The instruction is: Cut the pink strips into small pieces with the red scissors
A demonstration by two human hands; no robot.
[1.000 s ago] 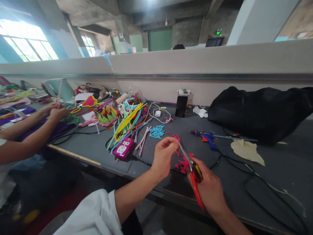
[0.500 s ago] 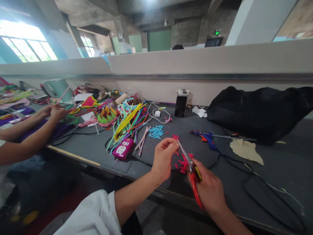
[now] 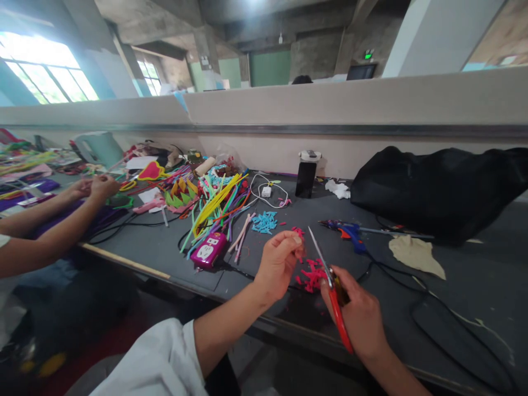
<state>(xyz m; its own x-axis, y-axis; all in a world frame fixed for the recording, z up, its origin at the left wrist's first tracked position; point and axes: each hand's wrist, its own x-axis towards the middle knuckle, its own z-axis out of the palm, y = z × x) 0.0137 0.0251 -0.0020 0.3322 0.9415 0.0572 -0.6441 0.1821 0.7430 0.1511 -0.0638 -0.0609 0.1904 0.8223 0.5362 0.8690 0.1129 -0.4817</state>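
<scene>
My left hand is raised over the table edge, thumb and fingers pinched together; whatever they may hold is too small to make out. In my right hand is a pair of scissors with red handles. Their blades look nearly together and point up and away, a short gap to the right of my left fingertips. Below and between the hands lies a loose pile of small pink-red pieces, with a few more behind my left fingers. Small blue pieces are heaped farther back.
Left of the heaps are a purple power socket box and a bundle of coloured fuzzy stems. A blue glue gun, its cable and a black bag occupy the right. A phone stands at the back. A co-worker's hands work at far left.
The scissors and my right hand have drawn back to the right and slightly down, away from my left fingertips. My left hand has barely moved. The co-worker's hands shifted slightly right.
</scene>
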